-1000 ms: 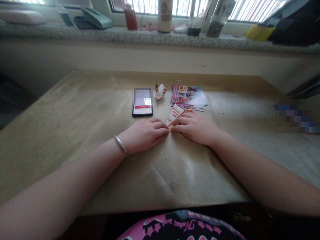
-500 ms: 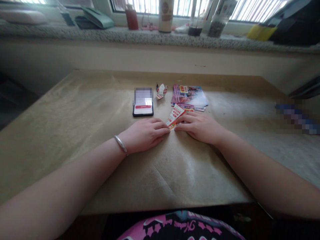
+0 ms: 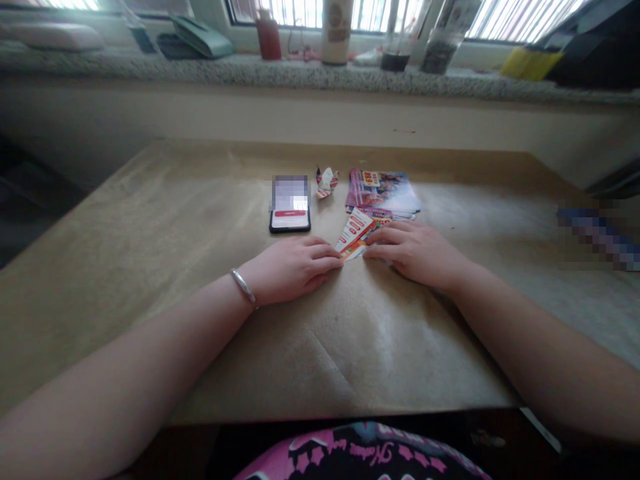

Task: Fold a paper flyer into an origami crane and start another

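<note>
A folded paper (image 3: 354,229) with red and white print lies on the table, its narrow point toward me. My left hand (image 3: 305,263), with a silver bangle at the wrist, has its thumb and fingers closed on that lower point. On the other side, my right hand (image 3: 413,250) has bent fingers pressed on the paper's orange and white edge; part of the sheet is hidden beneath them. Just beyond, a stack of printed flyers (image 3: 387,190) touches or nearly touches the paper's far end.
A phone (image 3: 290,217) with a lit screen lies beyond my left hand. Beside it stands a small folded paper shape (image 3: 327,181). Bottles, including a red one (image 3: 269,37), line the granite windowsill (image 3: 280,75). A blurred dark object (image 3: 600,233) is at the table's right edge.
My right hand has slid right along the paper, away from my left hand, and more of the orange edge shows. My left hand stays on the point. The view has shifted slightly.
</note>
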Available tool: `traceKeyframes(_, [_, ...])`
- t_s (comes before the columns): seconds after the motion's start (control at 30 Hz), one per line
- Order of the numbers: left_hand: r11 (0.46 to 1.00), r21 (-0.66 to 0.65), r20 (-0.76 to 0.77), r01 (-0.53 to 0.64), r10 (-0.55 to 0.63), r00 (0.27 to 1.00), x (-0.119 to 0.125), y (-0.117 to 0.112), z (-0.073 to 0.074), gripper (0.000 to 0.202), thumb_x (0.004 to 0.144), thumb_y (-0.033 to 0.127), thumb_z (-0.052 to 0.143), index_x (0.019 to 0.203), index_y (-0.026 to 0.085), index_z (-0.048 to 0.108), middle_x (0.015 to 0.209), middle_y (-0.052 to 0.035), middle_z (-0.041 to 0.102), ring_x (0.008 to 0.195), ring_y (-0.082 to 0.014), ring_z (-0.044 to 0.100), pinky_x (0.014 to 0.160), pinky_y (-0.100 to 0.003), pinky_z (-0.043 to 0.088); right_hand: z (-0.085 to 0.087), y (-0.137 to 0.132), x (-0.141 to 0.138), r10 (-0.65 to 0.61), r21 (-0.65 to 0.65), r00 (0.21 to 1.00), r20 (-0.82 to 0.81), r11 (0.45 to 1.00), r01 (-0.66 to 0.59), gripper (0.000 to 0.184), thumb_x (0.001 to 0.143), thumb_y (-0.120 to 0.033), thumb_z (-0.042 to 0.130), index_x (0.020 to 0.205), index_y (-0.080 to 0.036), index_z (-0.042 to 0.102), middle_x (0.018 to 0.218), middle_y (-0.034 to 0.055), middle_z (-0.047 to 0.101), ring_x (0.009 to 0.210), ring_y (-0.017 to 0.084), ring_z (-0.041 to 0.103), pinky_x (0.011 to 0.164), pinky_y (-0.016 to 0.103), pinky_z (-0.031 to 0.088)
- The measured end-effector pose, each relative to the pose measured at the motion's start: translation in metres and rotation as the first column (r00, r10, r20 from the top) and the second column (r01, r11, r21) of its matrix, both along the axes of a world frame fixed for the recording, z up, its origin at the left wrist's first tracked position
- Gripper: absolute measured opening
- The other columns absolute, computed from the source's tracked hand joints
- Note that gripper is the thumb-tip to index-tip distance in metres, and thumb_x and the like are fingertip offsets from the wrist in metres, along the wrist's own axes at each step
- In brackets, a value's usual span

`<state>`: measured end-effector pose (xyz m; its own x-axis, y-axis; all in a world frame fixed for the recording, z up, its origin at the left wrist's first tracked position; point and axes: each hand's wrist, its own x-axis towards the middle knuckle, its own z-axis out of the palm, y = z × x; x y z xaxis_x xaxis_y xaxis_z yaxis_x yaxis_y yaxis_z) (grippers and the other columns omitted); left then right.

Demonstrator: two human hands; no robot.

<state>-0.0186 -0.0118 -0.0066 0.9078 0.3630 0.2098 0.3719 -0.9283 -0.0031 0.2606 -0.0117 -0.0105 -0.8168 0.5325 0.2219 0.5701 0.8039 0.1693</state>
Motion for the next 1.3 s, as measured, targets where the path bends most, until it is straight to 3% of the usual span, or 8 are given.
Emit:
traceKeyframes(0.3, [0.998, -0.058, 0.058, 0.013, -0.01, 0.998, -0.003, 0.0, 0.002, 0.032, 0.09, 0.013, 0.044, 0.116, 0.017, 0.063, 0.12, -0.0069, 0.065, 0.111, -0.0201, 0.058, 0.094, -0.035, 0.051, 0.003, 0.002, 0.008, -0.002, 0.019, 1.0, -0.022, 1.0, 0.003, 0.034, 0.084, -0.009, 0.05, 0.107, -0.026, 0.069, 0.111, 0.0049, 0.067, 0.099, 0.021, 0.057, 0.084, 0.033, 0.043])
traceKeyframes(0.57, [0.993, -0.116, 0.014, -0.012, 0.013, 1.0, -0.007, 0.001, 0.004, 0.036, 0.083, 0.008, 0.047, 0.113, 0.017, 0.064, 0.124, -0.0056, 0.064, 0.114, -0.0216, 0.057, 0.097, -0.037, 0.051, 0.001, 0.005, 0.013, 0.021, 0.022, 0.999, -0.03, 1.0, -0.021, 0.034, 0.084, -0.009, 0.05, 0.107, -0.025, 0.069, 0.112, 0.006, 0.067, 0.098, 0.021, 0.058, 0.084, 0.033, 0.045])
traceKeyframes(1.3, [0.985, -0.171, 0.024, -0.012, 0.017, 1.0, -0.008, 0.004, 0.004, 0.036, 0.083, 0.004, 0.044, 0.106, 0.02, 0.067, 0.124, -0.0029, 0.064, 0.116, -0.0182, 0.057, 0.1, -0.035, 0.05, 0.008, 0.008, 0.029, -0.113, 0.021, 0.993, -0.038, 0.993, 0.114, 0.035, 0.079, -0.007, 0.05, 0.093, -0.028, 0.075, 0.127, 0.0024, 0.063, 0.09, 0.019, 0.066, 0.076, 0.032, 0.049])
